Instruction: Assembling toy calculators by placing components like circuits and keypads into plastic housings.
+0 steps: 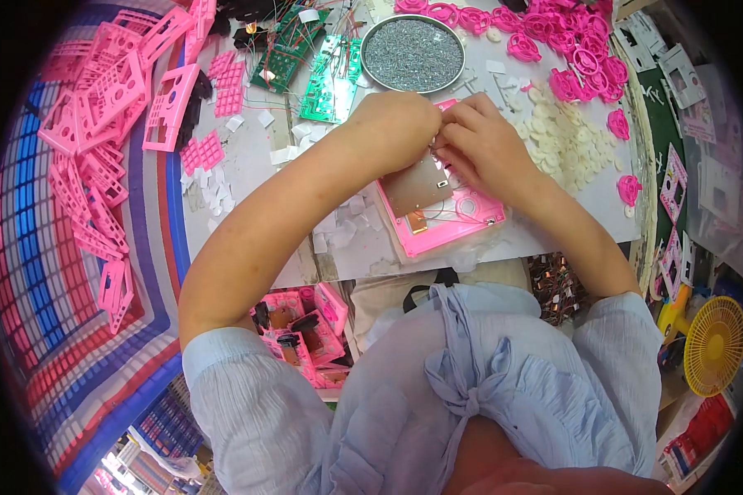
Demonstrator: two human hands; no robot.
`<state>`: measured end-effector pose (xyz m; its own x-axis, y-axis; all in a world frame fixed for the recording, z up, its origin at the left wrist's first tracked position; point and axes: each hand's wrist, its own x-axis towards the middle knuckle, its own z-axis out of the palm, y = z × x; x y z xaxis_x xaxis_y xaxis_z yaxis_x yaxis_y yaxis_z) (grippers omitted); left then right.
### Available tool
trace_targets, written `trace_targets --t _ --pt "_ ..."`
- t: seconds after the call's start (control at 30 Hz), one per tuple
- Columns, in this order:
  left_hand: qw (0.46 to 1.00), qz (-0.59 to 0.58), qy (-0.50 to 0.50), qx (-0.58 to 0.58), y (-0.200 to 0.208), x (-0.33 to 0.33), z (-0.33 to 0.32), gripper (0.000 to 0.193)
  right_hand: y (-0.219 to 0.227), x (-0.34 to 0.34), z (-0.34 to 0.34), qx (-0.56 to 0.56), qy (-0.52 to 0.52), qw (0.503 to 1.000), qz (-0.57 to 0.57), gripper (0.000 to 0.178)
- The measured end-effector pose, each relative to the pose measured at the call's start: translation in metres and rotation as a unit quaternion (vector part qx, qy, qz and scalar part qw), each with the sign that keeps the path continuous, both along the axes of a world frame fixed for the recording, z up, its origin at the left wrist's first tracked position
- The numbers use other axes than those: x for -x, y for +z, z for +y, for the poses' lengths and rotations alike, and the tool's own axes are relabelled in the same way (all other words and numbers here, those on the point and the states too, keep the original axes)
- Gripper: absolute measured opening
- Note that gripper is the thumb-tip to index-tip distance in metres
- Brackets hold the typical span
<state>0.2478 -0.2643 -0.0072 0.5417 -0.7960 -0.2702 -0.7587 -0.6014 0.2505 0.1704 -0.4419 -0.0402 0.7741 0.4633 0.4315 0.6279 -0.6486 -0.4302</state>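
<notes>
A pink plastic casing [425, 241] lies on the work table close to my body, with a brown circuit board [417, 191] set in it and thin wires along one side. Over the casing's far end my two hands meet. My right hand [480, 142] has its fingers curled and pressed together there; whatever they pinch is hidden. My left hand [406, 120] is bent at the wrist against the right fingertips, its own fingers out of sight behind the back of the hand. Just beyond stands a round metal tray [363, 62] full of small grey screws [413, 54].
Green circuit boards [330, 78] with wires and pink button pads [202, 153] lie at the far left. Cream discs [565, 136] and bright pink plastic parts [553, 33] pile up at right. Pink frames [99, 99] heap on striped cloth; a yellow fan [715, 346] stands right.
</notes>
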Motion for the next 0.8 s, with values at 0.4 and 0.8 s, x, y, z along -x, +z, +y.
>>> trace_targets --t 0.4,0.8 --pt "0.999 0.000 0.033 0.042 -0.013 0.006 0.006 0.018 0.019 -0.004 -0.023 0.062 0.143 0.987 0.030 0.017" --pt "0.995 0.025 0.043 0.090 -0.012 0.003 0.010 0.015 0.022 -0.008 -0.027 0.050 0.127 0.981 0.137 0.024"
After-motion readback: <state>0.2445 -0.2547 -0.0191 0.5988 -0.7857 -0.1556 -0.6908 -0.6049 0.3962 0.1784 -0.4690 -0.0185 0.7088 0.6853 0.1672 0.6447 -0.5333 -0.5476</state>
